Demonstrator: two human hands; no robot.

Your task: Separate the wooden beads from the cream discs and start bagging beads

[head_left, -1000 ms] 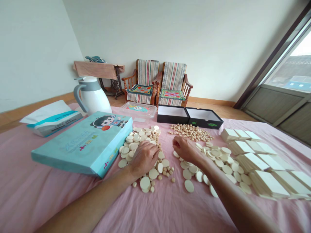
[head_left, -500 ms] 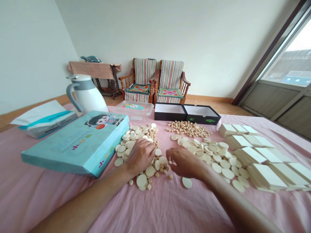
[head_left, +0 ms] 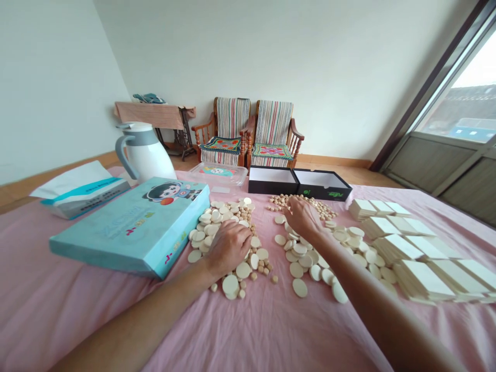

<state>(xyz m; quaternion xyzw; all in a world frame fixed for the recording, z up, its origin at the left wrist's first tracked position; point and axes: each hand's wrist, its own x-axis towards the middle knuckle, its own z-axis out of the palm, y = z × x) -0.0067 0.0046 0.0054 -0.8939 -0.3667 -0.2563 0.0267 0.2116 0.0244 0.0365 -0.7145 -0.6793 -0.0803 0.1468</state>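
Note:
My left hand (head_left: 229, 245) rests on a mixed pile of pale wooden discs (head_left: 211, 229) and small wooden beads (head_left: 264, 266). Its fingers are bent down and closed, and whatever they hold is hidden beneath them. My right hand (head_left: 304, 217) is farther out, at the left part of a heap of small round wooden beads (head_left: 323, 209). Those fingers curl downward, close together; I cannot make out what is between them. Below the right wrist spreads a pile of flat round wooden discs (head_left: 302, 253), partly covered by the forearm.
Stacks of pale rectangular wooden pieces (head_left: 420, 279) stand on the right of the pink cloth (head_left: 248, 341). On the left are a light-blue box (head_left: 116, 227), a tissue pack (head_left: 83, 191) and a white jug (head_left: 151, 157). Behind lie a clear plastic lid (head_left: 219, 175) and a black open box (head_left: 273, 186).
My right hand has moved forward and away from the mixed pile to the bead heap at the back. My left hand has stayed on its pile. The view has shifted slightly.

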